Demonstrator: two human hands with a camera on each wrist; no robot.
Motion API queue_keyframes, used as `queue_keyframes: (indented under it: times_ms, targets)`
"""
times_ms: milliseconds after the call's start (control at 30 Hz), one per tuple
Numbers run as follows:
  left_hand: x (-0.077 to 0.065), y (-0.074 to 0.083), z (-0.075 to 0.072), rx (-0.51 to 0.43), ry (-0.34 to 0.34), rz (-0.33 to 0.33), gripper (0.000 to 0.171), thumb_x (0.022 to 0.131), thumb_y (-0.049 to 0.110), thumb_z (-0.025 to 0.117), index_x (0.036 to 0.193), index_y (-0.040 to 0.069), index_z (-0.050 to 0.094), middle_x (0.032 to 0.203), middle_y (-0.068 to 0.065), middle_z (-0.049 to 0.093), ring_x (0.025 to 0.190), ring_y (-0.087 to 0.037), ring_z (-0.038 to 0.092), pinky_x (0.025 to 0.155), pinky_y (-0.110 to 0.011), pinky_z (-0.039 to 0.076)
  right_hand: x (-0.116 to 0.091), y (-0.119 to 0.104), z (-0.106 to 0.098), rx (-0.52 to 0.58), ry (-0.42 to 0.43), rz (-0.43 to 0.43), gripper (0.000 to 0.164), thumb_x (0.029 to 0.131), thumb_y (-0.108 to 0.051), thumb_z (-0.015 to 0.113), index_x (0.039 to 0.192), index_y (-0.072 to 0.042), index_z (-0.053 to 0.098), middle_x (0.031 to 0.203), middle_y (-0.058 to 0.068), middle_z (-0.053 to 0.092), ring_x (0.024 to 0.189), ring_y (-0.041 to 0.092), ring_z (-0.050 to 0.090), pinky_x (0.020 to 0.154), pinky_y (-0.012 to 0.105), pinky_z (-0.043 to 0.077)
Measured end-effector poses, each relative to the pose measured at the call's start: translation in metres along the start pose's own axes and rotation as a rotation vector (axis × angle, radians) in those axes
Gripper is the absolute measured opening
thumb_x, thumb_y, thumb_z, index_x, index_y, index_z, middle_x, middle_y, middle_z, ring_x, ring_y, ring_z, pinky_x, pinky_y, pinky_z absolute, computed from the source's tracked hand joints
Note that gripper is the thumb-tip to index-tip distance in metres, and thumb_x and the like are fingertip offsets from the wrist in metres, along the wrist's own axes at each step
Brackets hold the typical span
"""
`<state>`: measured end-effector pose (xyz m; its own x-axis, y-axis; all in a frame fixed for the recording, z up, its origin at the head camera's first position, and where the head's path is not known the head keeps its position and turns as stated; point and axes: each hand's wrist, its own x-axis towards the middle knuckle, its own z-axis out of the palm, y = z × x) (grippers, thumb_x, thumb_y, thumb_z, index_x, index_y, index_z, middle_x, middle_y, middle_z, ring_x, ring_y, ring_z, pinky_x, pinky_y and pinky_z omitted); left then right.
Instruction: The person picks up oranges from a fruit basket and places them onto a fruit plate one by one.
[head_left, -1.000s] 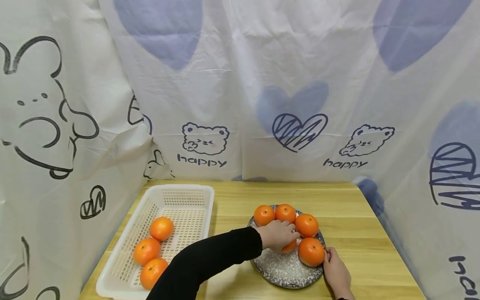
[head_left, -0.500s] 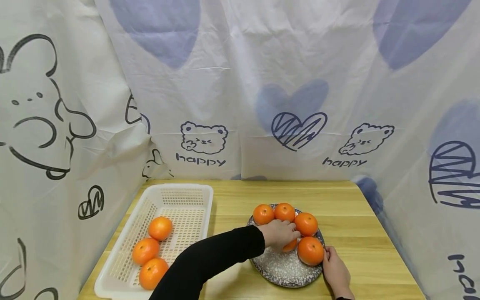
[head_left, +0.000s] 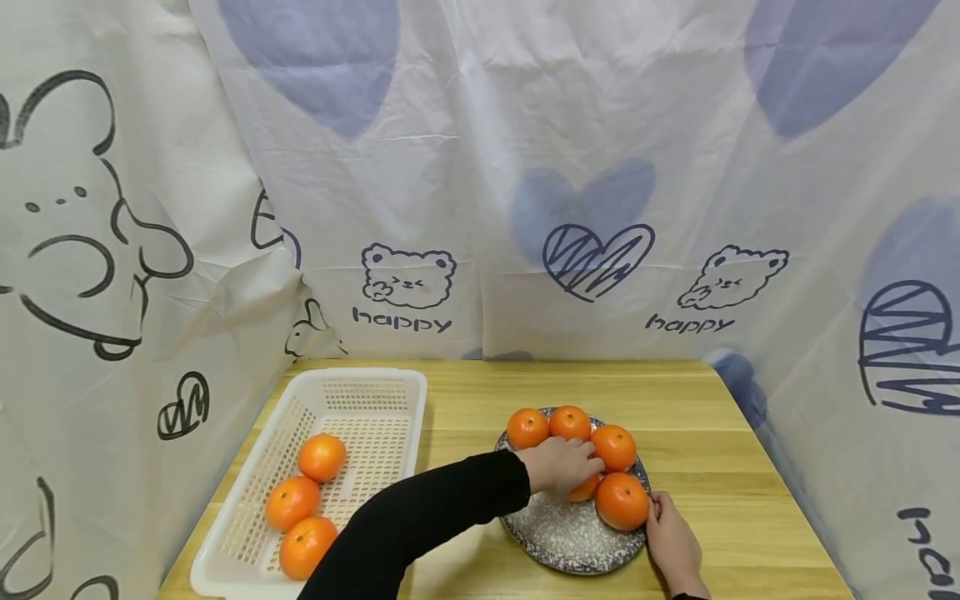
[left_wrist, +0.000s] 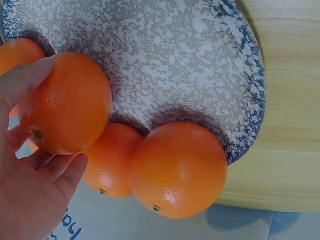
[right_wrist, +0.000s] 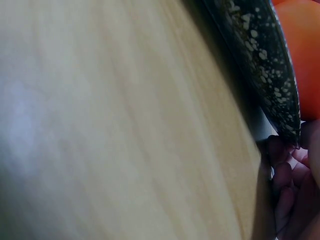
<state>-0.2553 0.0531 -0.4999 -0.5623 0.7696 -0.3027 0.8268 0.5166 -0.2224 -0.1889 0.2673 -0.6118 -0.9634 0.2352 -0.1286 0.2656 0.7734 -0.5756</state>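
The place looks curtained off like a booth: pale cloth [head_left: 480, 200], creased and printed with hearts [head_left: 598, 265], cartoon bears [head_left: 409, 275] and the word "happy" [head_left: 402, 321], hangs behind and on both sides of a wood-grain bench [head_left: 720, 475]. Whether it is inside a home or a workplace cannot be told.

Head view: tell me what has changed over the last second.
Very little: the left hand and the orange it grips have edged slightly rightward on the picture. Nothing was newly grasped or released. The right hand still holds the plate; its four other oranges and the three in the basket stayed put.
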Motion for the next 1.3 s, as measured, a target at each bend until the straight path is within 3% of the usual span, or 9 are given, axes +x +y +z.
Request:
queue_keyframes:
  times_ms: [267,500,633,767,900,1033,1133,1300]
  targets:
    - [-0.002,-0.005,-0.003,-0.027,0.051,-0.008,0.043,0.094,0.048,0.055,0.132,0.029,0.047,0.125,0.006,0.051,0.112,-0.009,0.052,0.086,-0.024,0.049,-0.001,0.0,-0.001,0.002,-0.005,-0.006,0.034,0.1,-0.025,0.04,0.118,0.0,0.054,0.096,0.015,0.065,0.086,0.032,0.064,0.062,0.037,0.044]
    - [-0.008,-0.014,-0.013,-0.081,0.044,-0.019,0.053,0.09,0.05,0.061,0.135,0.027,0.046,0.132,0.004,0.048,0.116,-0.009,0.051,0.087,-0.024,0.049,-0.002,-0.002,-0.003,0.006,-0.015,-0.005,0.035,0.101,-0.026,0.039,0.118,0.001,0.054,0.097,0.016,0.064,0.088,0.033,0.064,0.064,0.039,0.045]
    - [-0.013,-0.032,-0.023,-0.136,0.069,-0.045,0.062,0.084,0.037,0.073,0.138,0.024,0.045,0.138,0.001,0.047,0.124,-0.012,0.049,0.095,-0.025,0.047,-0.002,-0.002,-0.002,0.008,-0.019,-0.002,0.035,0.102,-0.026,0.038,0.118,0.001,0.054,0.1,0.018,0.065,0.091,0.035,0.064,0.065,0.04,0.046]
    - [-0.027,-0.068,-0.038,-0.241,0.125,-0.13,0.068,0.08,0.018,0.077,0.14,0.016,0.046,0.141,-0.004,0.047,0.127,-0.016,0.049,0.102,-0.028,0.045,-0.002,-0.001,-0.001,-0.003,-0.011,0.001,0.035,0.102,-0.026,0.038,0.118,0.0,0.054,0.098,0.016,0.065,0.088,0.033,0.065,0.063,0.039,0.045]
    - [-0.055,-0.115,-0.052,-0.302,0.198,-0.251,0.071,0.08,0.019,0.077,0.142,0.011,0.044,0.145,-0.01,0.045,0.129,-0.023,0.048,0.103,-0.035,0.046,-0.001,-0.002,-0.002,-0.005,-0.005,-0.001,0.034,0.102,-0.026,0.038,0.116,0.0,0.055,0.093,0.013,0.063,0.081,0.028,0.063,0.061,0.036,0.043]
    - [-0.093,-0.16,-0.054,-0.356,0.287,-0.36,0.076,0.078,0.023,0.078,0.143,0.009,0.042,0.144,-0.014,0.045,0.128,-0.028,0.049,0.103,-0.041,0.046,0.0,-0.002,-0.002,-0.003,-0.004,-0.001,0.034,0.101,-0.025,0.038,0.117,0.0,0.055,0.092,0.013,0.063,0.082,0.029,0.063,0.061,0.036,0.043]
    - [-0.125,-0.186,-0.042,-0.396,0.319,-0.439,0.078,0.078,0.021,0.078,0.144,0.007,0.041,0.143,-0.016,0.046,0.128,-0.031,0.048,0.104,-0.045,0.044,0.0,-0.001,-0.002,-0.006,-0.004,0.007,0.034,0.101,-0.026,0.038,0.117,-0.001,0.055,0.095,0.014,0.064,0.085,0.03,0.063,0.062,0.036,0.043]
    - [-0.181,-0.216,-0.003,-0.426,0.29,-0.553,0.071,0.081,0.018,0.074,0.142,0.001,0.041,0.14,-0.022,0.046,0.127,-0.037,0.047,0.106,-0.048,0.041,-0.001,0.001,-0.002,-0.008,-0.012,0.009,0.038,0.101,-0.029,0.037,0.119,0.0,0.054,0.097,0.016,0.064,0.088,0.033,0.064,0.062,0.037,0.044]
